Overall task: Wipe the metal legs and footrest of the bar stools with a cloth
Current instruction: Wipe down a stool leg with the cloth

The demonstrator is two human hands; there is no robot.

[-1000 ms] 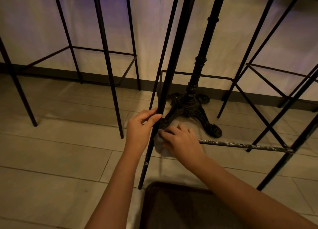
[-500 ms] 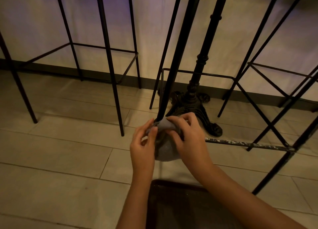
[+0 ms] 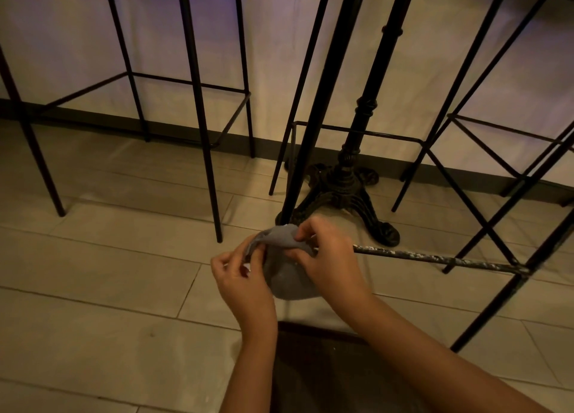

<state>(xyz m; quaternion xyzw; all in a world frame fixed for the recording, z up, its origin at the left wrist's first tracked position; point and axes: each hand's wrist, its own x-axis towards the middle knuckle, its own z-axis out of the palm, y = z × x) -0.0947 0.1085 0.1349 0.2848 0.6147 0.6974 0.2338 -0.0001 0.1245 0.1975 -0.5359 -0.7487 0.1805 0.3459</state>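
A grey cloth (image 3: 287, 276), bunched, hangs apparently round the black stool leg (image 3: 323, 108) beside the scuffed footrest (image 3: 435, 259).

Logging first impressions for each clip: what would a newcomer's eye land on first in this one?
Low in the middle, the left hand and right hand both pinch a grey cloth bunched at the corner of the nearest stool. To the right runs that stool's footrest bar, flecked with pale scuffs. Behind the hands stands an ornate cast-iron table base, among thin black stool legs.
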